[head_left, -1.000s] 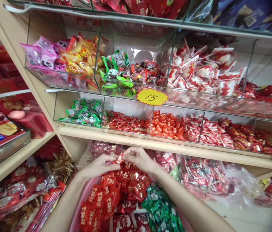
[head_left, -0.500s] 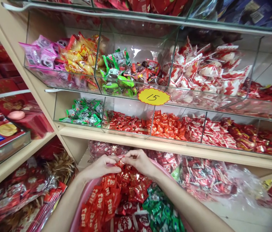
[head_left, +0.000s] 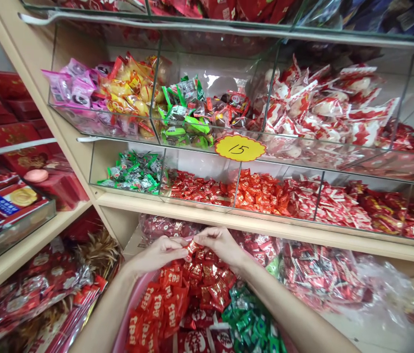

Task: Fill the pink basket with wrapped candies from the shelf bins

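Note:
Between my fingertips is a small red-wrapped candy (head_left: 192, 247), held above a pink basin (head_left: 132, 306). My left hand (head_left: 162, 255) pinches its left side, and my right hand (head_left: 220, 245) pinches the other. Inside the basin, right below, lies a pile of shiny red and gold wrapped candies (head_left: 210, 282). Orange-red packets with pale lettering (head_left: 158, 304) fill the left part. Green wrapped candies (head_left: 253, 318) lie at the right, under my right forearm. Dark red packets with white print (head_left: 195, 339) are nearest to me.
Above the basin run wooden shelves (head_left: 199, 210) with clear bins of wrapped sweets. A yellow price tag marked 15 (head_left: 240, 147) hangs in front. Plastic bags of candies (head_left: 324, 269) sit low at the right. Another shelf (head_left: 37, 233) with packaged goods stands at the left.
The view has shifted slightly, so the shelves appear a little farther right. Both hands stay together over the basin, and the red candy between the fingers shows more clearly.

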### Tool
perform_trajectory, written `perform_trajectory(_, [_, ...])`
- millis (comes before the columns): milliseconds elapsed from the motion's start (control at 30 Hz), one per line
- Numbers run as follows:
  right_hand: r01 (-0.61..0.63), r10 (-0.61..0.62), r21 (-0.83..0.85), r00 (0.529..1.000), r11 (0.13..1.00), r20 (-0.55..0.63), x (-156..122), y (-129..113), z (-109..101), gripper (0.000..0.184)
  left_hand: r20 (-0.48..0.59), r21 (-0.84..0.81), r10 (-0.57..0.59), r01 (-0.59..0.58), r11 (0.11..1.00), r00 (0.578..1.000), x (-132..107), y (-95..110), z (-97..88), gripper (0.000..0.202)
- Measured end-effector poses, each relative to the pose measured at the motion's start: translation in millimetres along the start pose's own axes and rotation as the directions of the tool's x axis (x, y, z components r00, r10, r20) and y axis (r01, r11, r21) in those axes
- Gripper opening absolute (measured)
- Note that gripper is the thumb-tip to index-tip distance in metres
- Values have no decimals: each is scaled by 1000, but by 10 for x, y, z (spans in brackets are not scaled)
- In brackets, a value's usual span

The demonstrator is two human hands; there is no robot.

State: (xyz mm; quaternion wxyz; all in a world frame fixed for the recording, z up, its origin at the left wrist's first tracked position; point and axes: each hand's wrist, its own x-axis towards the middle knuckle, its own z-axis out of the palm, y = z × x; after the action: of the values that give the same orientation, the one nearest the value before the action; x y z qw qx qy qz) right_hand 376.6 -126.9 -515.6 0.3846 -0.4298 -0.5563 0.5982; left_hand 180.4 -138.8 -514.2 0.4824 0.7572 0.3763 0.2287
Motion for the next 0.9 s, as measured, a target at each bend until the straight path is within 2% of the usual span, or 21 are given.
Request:
perform_trajectory(200, [-81,76,39,989,996,125,-34,9,-22,35,19,-77,26,-24,997,999,-6,20,4,36])
perform_trajectory(467, [-63,57,34,986,997,154,-60,-95,-27,42,16,-83,-12,14,996,1000,-2,55,-8,31])
perform_trajectory(567, [-27,24,12,982,1000,186,-40,-95,-23,42,14,-68,-39,40,997,999,-2,28,-10,30])
perform_trajectory(733, [74,-60,-49,971,996,231,-27,-85,-26,37,-4,-52,-14,14,999,1000,7,-52,-1,28])
perform_trajectory(900, [71,-47,-110,978,991,203,-87,-96,-161,37,-10,-49,-60,60,997,998,12,-88,-13,26])
